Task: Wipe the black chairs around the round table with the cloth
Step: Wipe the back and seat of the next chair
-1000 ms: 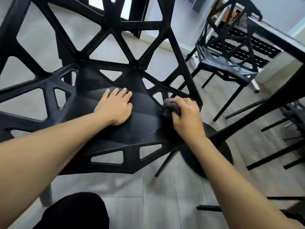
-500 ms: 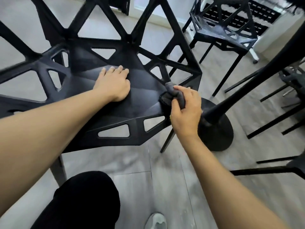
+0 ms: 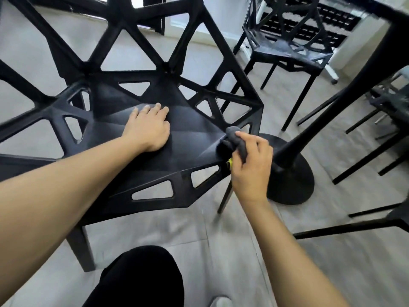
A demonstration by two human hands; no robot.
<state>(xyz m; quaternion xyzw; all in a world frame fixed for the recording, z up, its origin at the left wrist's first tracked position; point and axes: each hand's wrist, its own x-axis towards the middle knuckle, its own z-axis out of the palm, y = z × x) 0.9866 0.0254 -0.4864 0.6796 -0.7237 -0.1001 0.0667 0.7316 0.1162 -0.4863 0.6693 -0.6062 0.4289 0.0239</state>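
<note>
A black chair (image 3: pixel 190 140) with triangular cut-outs fills the left and middle of the view, its seat facing me. My left hand (image 3: pixel 147 128) lies flat on the middle of the seat, fingers straight. My right hand (image 3: pixel 251 165) grips a bunched dark grey cloth (image 3: pixel 234 140) at the seat's right front corner. A small yellow bit shows under the cloth by my fingers. The cloth touches the seat edge.
The round table's black pedestal base (image 3: pixel 292 180) stands just right of my right hand, its column (image 3: pixel 345 96) slanting up to the right. A second black chair (image 3: pixel 287 49) stands behind. More chair legs (image 3: pixel 365 156) cross the floor at right. My dark-clad knee (image 3: pixel 141 278) is below.
My right hand slid the cloth from the seat's right side toward the front right corner. My left hand stayed on the seat. The camera tilted down a little.
</note>
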